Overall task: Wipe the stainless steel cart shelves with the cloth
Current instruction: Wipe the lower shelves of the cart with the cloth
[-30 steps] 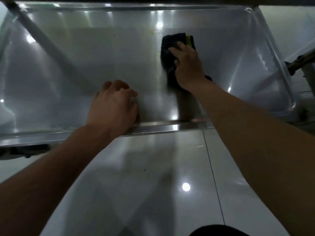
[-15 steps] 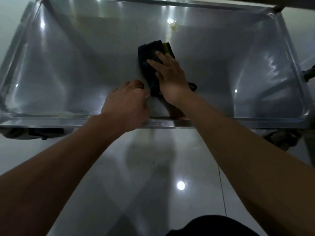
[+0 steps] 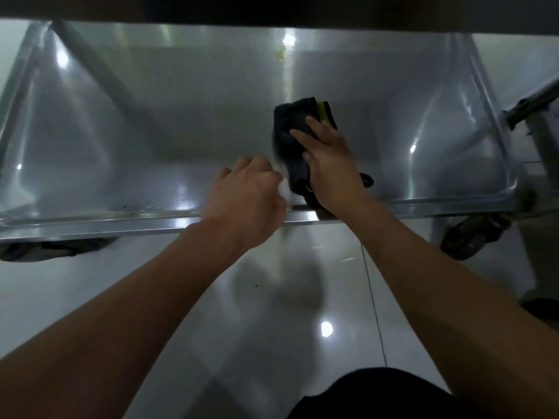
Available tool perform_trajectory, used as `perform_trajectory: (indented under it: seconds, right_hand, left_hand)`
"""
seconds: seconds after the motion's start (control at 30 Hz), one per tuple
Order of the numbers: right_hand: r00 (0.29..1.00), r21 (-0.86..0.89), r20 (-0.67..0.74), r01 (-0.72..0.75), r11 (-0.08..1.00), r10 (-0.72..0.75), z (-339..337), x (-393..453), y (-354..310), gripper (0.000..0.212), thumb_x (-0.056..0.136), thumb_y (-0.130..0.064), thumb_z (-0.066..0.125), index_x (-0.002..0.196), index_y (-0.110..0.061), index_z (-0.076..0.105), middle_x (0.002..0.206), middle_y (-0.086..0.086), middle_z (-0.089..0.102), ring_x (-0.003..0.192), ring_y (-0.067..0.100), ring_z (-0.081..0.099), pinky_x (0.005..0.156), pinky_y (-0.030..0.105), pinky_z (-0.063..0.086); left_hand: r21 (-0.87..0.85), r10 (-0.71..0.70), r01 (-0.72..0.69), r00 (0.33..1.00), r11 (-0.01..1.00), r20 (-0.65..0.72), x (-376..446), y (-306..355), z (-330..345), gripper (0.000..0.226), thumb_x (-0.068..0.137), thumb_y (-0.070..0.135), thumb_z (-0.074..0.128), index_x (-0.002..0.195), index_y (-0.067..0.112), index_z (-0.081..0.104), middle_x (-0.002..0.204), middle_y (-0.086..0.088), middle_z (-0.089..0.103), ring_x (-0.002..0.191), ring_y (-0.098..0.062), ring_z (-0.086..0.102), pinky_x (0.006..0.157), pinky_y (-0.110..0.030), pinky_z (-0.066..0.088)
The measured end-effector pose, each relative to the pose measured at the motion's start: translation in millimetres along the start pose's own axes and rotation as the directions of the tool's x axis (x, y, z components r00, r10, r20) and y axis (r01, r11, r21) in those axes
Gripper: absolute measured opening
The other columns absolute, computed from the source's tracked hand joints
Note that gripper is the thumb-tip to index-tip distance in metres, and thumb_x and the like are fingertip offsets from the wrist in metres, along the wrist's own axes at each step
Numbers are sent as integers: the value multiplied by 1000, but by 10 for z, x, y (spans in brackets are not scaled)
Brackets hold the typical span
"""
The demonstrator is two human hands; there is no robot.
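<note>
I can read no brand, label or writing anywhere here. My right hand (image 3: pixel 328 164) lies flat on the cloth (image 3: pixel 295 137), fingers straight and pressing it down onto the shelf (image 3: pixel 151 140), so it is released rather than gripping. The cloth is dark, soft and bunched into a thick fold, with a yellow-green strip showing at its far edge; its long axis runs from the near rim away from me, and a thin dark loop sticks out by my wrist. It sits right of the shelf's middle, close to the near rim. The shelf is smooth, shiny stainless steel, a shallow tray with sloped walls and rounded corners, streaked with light reflections and a small yellowish stain (image 3: pixel 280 54) near the back. My left hand (image 3: pixel 246 196) is curled over the near rim just beside the cloth; something pale shows at its fingertips, but I cannot tell whether it grips anything. Below lies a glossy white tiled floor (image 3: pixel 211 313), and a caster wheel (image 3: pixel 465 237) shows at the right.
</note>
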State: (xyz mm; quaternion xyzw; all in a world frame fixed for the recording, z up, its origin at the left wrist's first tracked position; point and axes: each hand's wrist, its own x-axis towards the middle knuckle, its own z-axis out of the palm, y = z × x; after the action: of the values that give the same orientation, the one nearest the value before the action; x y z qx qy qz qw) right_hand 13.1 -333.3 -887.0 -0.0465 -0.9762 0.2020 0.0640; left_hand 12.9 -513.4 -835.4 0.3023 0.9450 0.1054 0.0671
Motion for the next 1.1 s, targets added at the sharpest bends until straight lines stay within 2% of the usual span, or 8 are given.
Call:
perform_trajectory:
  seconds: [0.13, 0.33, 0.47, 0.57, 0.63, 0.77, 0.93, 1.1]
  right_hand:
    - [997, 41, -27, -69, 997, 70, -209, -210, 419, 46, 100, -5, 42, 144, -18, 49, 160, 9, 31, 147, 32, 25, 119, 39, 26]
    - [966, 181, -71, -234, 955, 250, -655, -473, 1152, 46, 97, 6, 45, 138, -13, 56, 156, 12, 36, 144, 25, 33, 121, 35, 25]
    - [935, 206, -122, -305, 930, 334, -907, -684, 1564, 45, 97, 9, 42, 137, -7, 54, 153, 6, 33, 140, 13, 30, 115, 12, 24]
    - [910, 113, -112, -387, 915, 398, -1044, -774, 1849, 44, 98, -2, 44, 140, -7, 51, 153, 18, 38, 144, 33, 32, 120, 39, 27]
    - [894, 98, -95, -430, 898, 438, -1103, -806, 1941, 44, 97, -4, 44, 141, -7, 51, 152, 21, 39, 142, 39, 33, 118, 48, 27]
    - [879, 86, -122, -453, 887, 461, -1101, -842, 1953, 46, 97, -4, 44, 142, -11, 49, 154, 18, 36, 144, 36, 30, 119, 47, 25]
    - [806, 18, -177, -571, 820, 565, -1052, -924, 1901, 45, 102, -8, 41, 145, -18, 46, 160, 9, 28, 145, 31, 29, 122, 43, 22]
    - [828, -32, -172, -546, 837, 534, -1013, -1126, 1637, 41, 106, -25, 37, 144, -15, 47, 159, 14, 31, 145, 31, 27, 122, 40, 17]
  left_hand:
    - [-31, 65, -65, 998, 997, -1, 35, 359, 73, 30, 89, 28, 53, 114, 18, 68, 122, -1, 59, 115, -26, 51, 89, -39, 38]
    - [-24, 130, -130, 991, 991, 28, 99, 789, 258, 38, 89, 51, 58, 119, 29, 66, 123, 4, 54, 117, -21, 46, 87, -45, 46]
    - [54, 110, -110, 994, 992, 13, 165, 911, 308, 28, 91, 31, 60, 118, 29, 66, 120, 0, 51, 117, -24, 44, 81, -45, 44]
    - [66, 98, -98, 995, 993, 10, 176, 959, 326, 28, 88, 20, 63, 114, 28, 69, 119, -1, 51, 116, -26, 45, 77, -44, 43]
    - [56, 96, -96, 995, 994, 17, 183, 968, 331, 29, 87, 19, 65, 114, 28, 70, 119, 0, 51, 116, -27, 45, 77, -44, 44]
    - [32, 102, -102, 995, 994, 19, 194, 948, 318, 30, 83, 16, 70, 112, 26, 71, 119, -2, 53, 114, -29, 47, 77, -47, 45]
    - [22, 111, -112, 994, 994, 22, 190, 964, 324, 28, 84, 17, 69, 110, 28, 72, 116, -1, 54, 112, -27, 48, 75, -45, 45]
    - [28, 119, -120, 992, 992, 36, 210, 954, 331, 26, 86, 21, 67, 111, 28, 71, 117, -2, 52, 115, -28, 47, 77, -46, 48]
